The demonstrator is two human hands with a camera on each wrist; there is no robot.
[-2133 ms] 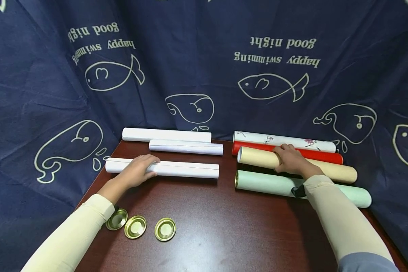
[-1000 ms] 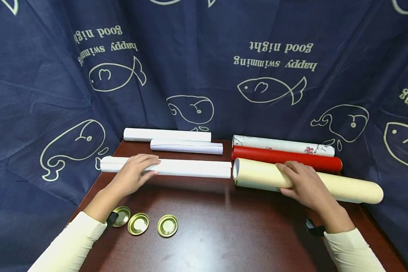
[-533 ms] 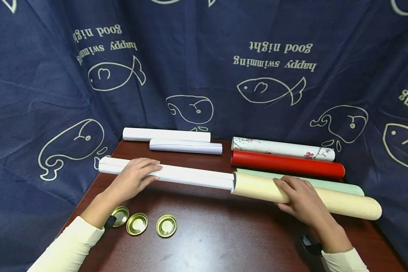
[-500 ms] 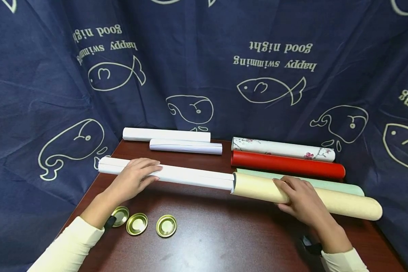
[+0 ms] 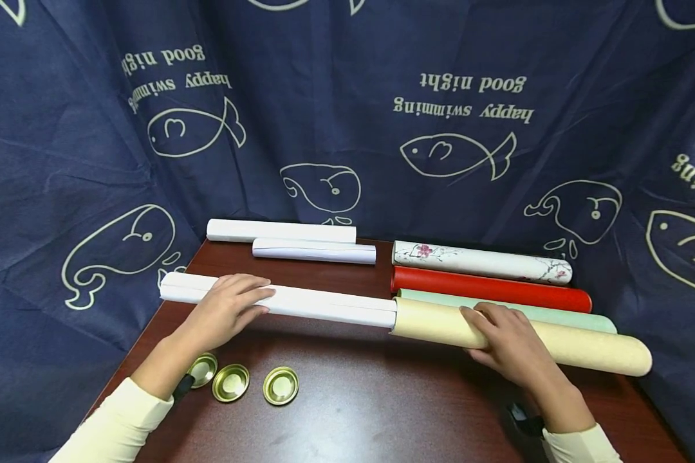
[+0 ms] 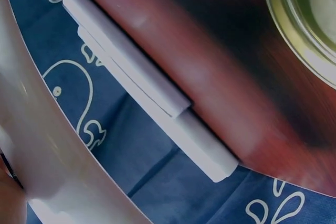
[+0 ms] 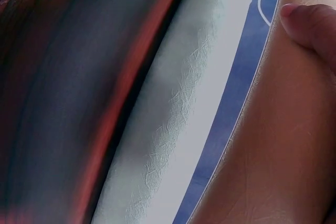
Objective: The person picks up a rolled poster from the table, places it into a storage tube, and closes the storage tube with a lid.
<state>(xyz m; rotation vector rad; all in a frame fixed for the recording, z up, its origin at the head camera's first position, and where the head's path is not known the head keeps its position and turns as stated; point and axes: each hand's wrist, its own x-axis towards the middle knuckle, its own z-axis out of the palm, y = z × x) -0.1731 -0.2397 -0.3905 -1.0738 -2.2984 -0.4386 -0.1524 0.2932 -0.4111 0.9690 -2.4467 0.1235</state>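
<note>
My left hand (image 5: 227, 308) grips a white paper roll (image 5: 318, 305), fingers curled over its top; the roll fills the left wrist view's near edge as a pale band (image 6: 47, 156). The roll's right end sits in the mouth of a beige tube (image 5: 567, 344). My right hand (image 5: 506, 337) grips that tube near its open end. In the right wrist view the beige tube (image 7: 273, 145) is close up with a fingertip (image 7: 310, 22) on it, beside the pale green tube (image 7: 173, 114).
Two more white rolls (image 5: 301, 241) lie at the table's back left, also seen as white rolls (image 6: 142, 93) from the left wrist. Flowered (image 5: 481, 262), red (image 5: 492, 290) and pale green (image 5: 550, 315) tubes lie at back right. Three gold lids (image 5: 249, 384) sit near my left forearm.
The right hand lifted the beige tube off the pile and brought it nearer. The left hand slid the white roll rightward until its end entered the tube's mouth.
</note>
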